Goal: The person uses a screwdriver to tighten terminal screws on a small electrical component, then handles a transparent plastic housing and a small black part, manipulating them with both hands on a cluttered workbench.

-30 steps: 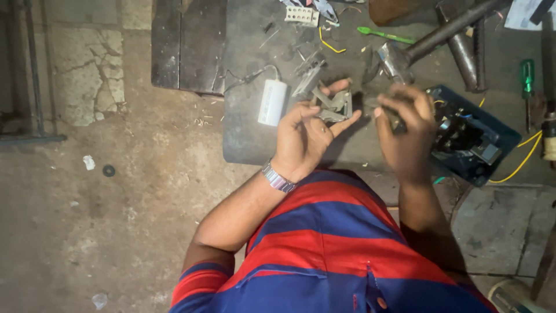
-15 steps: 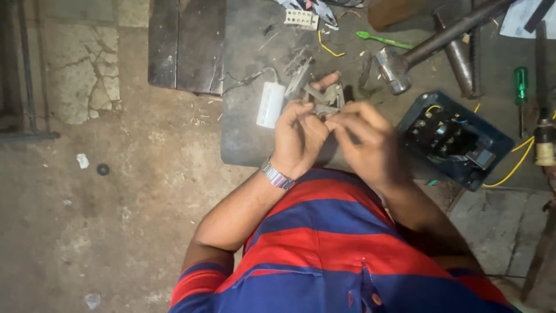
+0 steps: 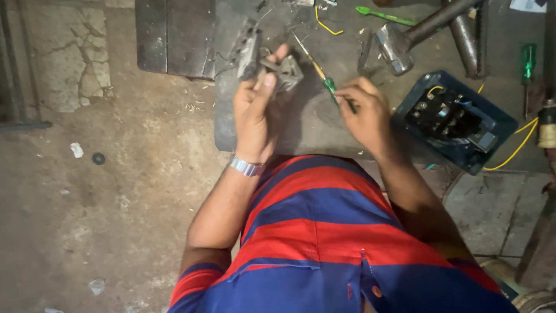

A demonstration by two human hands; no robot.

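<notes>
My left hand (image 3: 255, 110) grips a grey electrical part (image 3: 278, 69) of metal and plastic, held up over a dark metal plate (image 3: 313, 116) on the floor. My right hand (image 3: 362, 113) holds a thin screwdriver (image 3: 318, 72) with a green handle, its tip pointing up and left toward the grey part. A silver watch band circles my left wrist. My red and blue striped shirt fills the lower middle of the view.
An open blue switch box (image 3: 454, 122) with yellow wires lies at the right. A hammer (image 3: 405, 35) and a metal pipe lie above it. Green screwdrivers (image 3: 527, 61) lie at the top and far right. Cracked concrete floor spreads to the left.
My hands have parted. The right hand has drawn back to the right with the screwdriver, and the left hand has lifted the grey part higher. The view has shifted.
</notes>
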